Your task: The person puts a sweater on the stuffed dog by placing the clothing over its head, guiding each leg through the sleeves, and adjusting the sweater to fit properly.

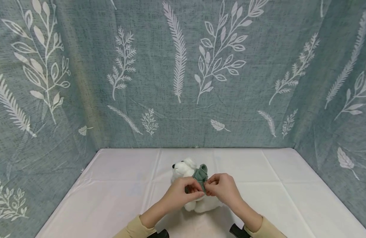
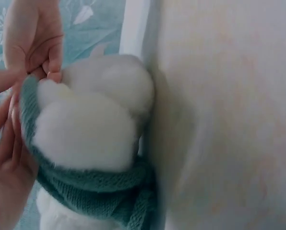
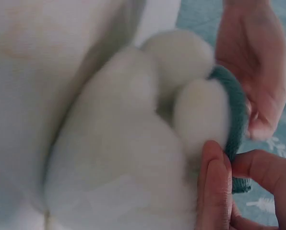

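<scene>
A white plush animal (image 1: 185, 168) with a black nose sits on the table, wearing a green knit sweater (image 1: 201, 173). My left hand (image 1: 183, 193) is bent round the near side of the toy, its thumb and fingers holding the sweater's edge. On the other side, my right hand (image 1: 223, 189) pinches the same garment between thumb and index finger. Close up in the right wrist view, the pinched knit edge (image 3: 236, 110) runs beside a white furry limb (image 3: 200, 115). In the left wrist view the knit (image 2: 90, 191) wraps under a rounded white part (image 2: 85, 129).
A white cloth with fold creases covers the table (image 1: 120, 188). Blue-green curtains (image 1: 153, 66) with white leaf prints stand behind it and along both sides. Black straps or camera parts (image 1: 239, 231) sit at both wrists, below beige sleeves (image 1: 264, 229).
</scene>
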Available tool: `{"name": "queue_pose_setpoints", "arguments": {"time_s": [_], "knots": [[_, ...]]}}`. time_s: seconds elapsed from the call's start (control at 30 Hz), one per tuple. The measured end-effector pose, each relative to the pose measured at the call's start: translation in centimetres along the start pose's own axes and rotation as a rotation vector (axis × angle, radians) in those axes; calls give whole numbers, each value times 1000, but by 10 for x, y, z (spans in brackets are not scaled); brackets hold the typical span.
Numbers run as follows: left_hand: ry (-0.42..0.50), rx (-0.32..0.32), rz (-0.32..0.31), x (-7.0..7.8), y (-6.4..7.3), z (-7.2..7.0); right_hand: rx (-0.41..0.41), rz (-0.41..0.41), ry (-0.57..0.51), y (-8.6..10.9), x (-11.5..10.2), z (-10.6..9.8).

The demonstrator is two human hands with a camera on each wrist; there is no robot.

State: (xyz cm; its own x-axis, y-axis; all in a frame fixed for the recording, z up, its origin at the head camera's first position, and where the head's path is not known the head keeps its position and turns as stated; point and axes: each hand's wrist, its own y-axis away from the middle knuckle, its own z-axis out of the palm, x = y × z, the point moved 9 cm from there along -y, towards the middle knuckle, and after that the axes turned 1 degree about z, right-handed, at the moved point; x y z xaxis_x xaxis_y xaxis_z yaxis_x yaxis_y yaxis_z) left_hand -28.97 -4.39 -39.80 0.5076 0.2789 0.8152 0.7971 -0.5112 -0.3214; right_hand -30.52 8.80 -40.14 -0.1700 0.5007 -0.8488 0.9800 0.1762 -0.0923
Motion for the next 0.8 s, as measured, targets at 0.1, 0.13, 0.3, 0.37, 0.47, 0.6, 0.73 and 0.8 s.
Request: {"name": "queue_pose_setpoints", "arguments": {"time_s": [0.1, 0.13, 0.3, 0.37, 0.47, 0.6, 0.73, 0.8], "knots": [[-17, 126, -122, -16, 0, -13, 17, -52, 95, 3, -3, 1], [-25, 160, -153, -20, 0, -17, 26, -79, 134, 4, -5, 1], [-82, 189, -229, -33, 1, -24, 80, -229, 308, 11, -15, 3], [-95, 170, -230, -33, 0, -24, 96, -280, 360, 14, -19, 4], [-123, 155, -213, -32, -1, -24, 106, -325, 424, 16, -21, 5], [-160, 160, -195, -31, 1, -29, 100, -344, 482, 19, -19, 7], [-238, 177, -192, -33, 3, -38, 93, -329, 472, 21, -15, 7], [-285, 173, -200, -35, 4, -40, 90, -320, 463, 22, -13, 8]]}}
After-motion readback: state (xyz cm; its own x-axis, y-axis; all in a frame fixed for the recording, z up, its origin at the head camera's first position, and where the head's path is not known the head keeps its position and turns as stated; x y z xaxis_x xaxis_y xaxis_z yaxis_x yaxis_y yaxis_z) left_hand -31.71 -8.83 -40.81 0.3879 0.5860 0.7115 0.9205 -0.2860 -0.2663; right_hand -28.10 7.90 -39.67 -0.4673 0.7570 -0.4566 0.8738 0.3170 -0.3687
